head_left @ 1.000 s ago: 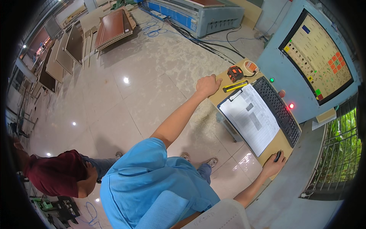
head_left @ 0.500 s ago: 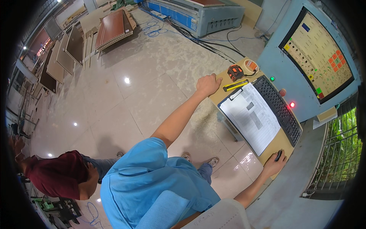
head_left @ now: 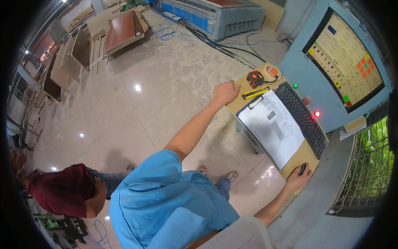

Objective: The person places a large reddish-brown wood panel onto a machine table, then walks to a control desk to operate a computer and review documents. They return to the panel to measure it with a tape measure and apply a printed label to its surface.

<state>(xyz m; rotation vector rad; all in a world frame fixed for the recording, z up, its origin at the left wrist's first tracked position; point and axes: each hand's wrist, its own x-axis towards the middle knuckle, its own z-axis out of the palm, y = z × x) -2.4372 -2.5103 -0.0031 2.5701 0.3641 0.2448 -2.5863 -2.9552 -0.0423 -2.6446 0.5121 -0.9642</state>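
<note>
My left hand rests at the left corner of a wooden desk board, fingers curled over its edge. At the board's near right end, my right hand is closed over a black computer mouse. Between my hands lies a clipboard holding a white printed sheet with grey blocks on it. A black keyboard runs along the board's far side. Close to my left hand are a yellow utility knife, an orange and black tape measure and a roll of tape.
Behind the keyboard stands a blue cabinet with a lit screen, a green lamp and a red lamp. A co-worker in a dark red top is at lower left. Cables cross the floor by a blue machine; panels are stacked farther left.
On the screen, one block at the top right of the orange group has turned yellow. Both my hands keep their places.
</note>
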